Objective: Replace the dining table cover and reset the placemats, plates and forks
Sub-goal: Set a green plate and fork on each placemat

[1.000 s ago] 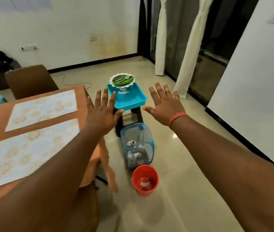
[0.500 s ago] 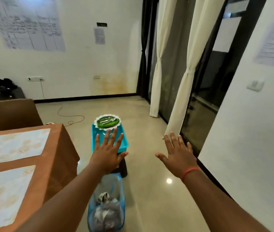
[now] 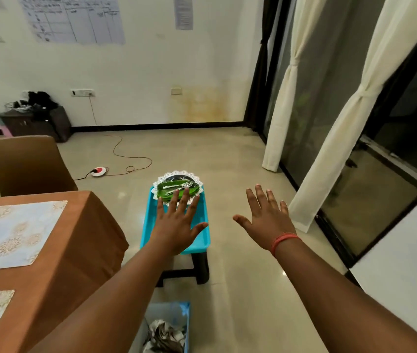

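Note:
A dining table with a brown cover (image 3: 75,253) fills the lower left; two pale patterned placemats (image 3: 11,235) lie on it. Ahead, a turquoise tray (image 3: 148,225) rests on a dark stool and carries a stack of green plates (image 3: 174,187) with forks (image 3: 185,185) on top, on a white lacy plate. My left hand (image 3: 176,222) is stretched out flat above the tray, fingertips near the plates, holding nothing. My right hand (image 3: 265,217), with a red wrist thread, is spread open to the right of the tray, over the floor.
A blue mesh bin (image 3: 166,329) with crumpled paper stands on the floor below the tray. A brown chair (image 3: 29,164) sits behind the table. An orange cable (image 3: 126,159) crosses the floor. Curtains (image 3: 334,138) and a glass door line the right.
The view has lifted and moved closer to the tray. Both hands stay spread open and now reach nearer the plates; the red bucket has dropped out of view.

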